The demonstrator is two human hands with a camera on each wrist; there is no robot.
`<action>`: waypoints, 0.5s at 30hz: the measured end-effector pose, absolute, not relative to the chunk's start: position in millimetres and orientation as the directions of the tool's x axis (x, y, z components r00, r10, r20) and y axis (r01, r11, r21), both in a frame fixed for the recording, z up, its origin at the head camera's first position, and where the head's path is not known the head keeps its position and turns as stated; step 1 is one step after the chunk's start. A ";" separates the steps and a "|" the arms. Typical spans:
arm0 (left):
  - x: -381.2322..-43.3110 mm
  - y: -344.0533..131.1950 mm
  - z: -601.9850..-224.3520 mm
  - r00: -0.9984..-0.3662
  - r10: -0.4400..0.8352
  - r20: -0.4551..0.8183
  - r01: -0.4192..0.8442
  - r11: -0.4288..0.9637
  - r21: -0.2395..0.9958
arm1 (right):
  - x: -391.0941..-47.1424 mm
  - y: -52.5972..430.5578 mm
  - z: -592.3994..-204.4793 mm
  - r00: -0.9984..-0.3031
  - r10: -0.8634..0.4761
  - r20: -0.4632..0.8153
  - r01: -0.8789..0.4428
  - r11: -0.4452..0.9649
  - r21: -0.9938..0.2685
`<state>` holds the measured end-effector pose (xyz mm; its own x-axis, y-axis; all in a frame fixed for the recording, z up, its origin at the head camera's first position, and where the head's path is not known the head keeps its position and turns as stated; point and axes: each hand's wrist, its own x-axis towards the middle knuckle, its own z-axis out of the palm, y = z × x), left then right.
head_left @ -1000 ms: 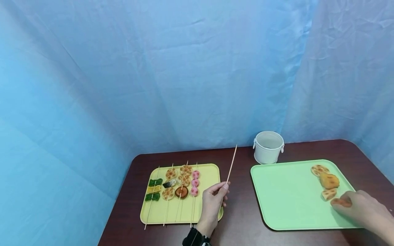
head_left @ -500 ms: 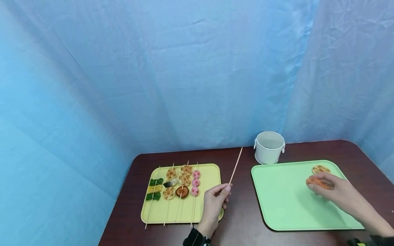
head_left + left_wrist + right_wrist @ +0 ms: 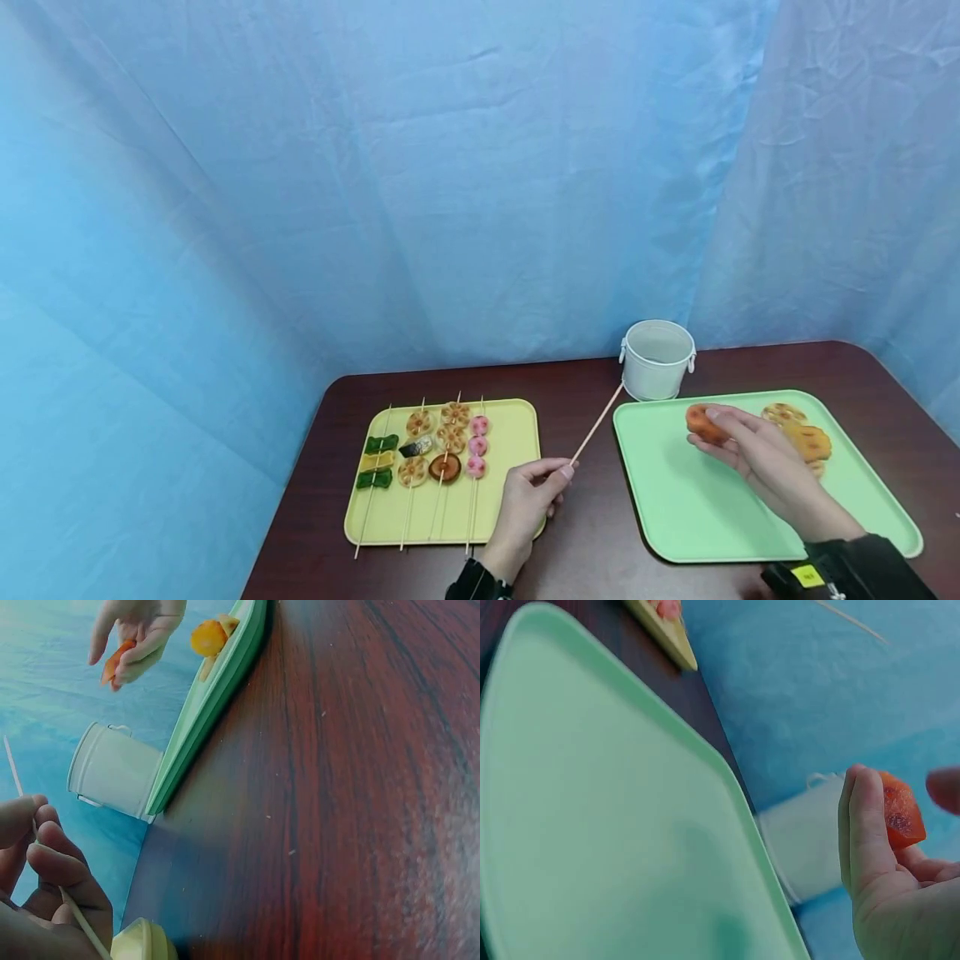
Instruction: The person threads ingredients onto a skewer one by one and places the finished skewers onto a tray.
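My left hand [image 3: 525, 508] pinches a thin wooden skewer [image 3: 597, 423] between thumb and fingers. The bare skewer slants up to the right, its tip in front of the white bucket. Over the green tray [image 3: 675, 500], my right hand [image 3: 772, 467] holds an orange, dark-speckled food piece [image 3: 902, 810] in its fingers. The thumb lies apart from the piece in the right wrist view. Behind that hand on the tray are a round lotus root slice [image 3: 783, 413] and a yellow-orange piece [image 3: 810, 442]; a pale piece beside them is mostly hidden.
On the left, a yellow tray [image 3: 510, 421] bears several loaded skewers with green, yellow, brown and pink pieces. A white bucket [image 3: 654, 371] with side handles stands behind the green tray. Blue cloth [image 3: 480, 183] hangs behind the dark wooden table [image 3: 585, 517].
My right hand has lifted the orange piece from the green tray's right side and carried it left. The left hand has tilted the skewer further right and down.
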<state>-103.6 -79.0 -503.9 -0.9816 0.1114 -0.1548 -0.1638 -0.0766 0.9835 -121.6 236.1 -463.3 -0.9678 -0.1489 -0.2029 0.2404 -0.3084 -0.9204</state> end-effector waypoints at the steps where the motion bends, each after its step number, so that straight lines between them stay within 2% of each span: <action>1: -103.1 -78.7 -503.6 -0.981 0.118 -0.154 -0.163 -0.071 0.984 | -122.4 233.7 -463.6 -0.965 -0.159 -0.207 0.251 -0.347 -0.904; 5: -100.7 -77.8 -502.6 -0.978 0.155 -0.136 -0.145 -0.047 0.988 | -126.0 224.5 -464.8 -0.966 -0.183 -0.184 0.242 -0.380 -0.893; 15: -97.6 -75.4 -504.9 -0.967 0.242 -0.080 -0.065 0.070 0.995 | -129.1 203.6 -458.9 -0.976 -0.165 -0.140 0.190 -0.345 -0.919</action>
<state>-97.6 -75.4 -504.9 -0.9670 0.2419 -0.0798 -0.0648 0.0696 0.9955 -129.1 203.6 -458.9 -0.9763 -0.1652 -0.1395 0.1897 -0.3449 -0.9193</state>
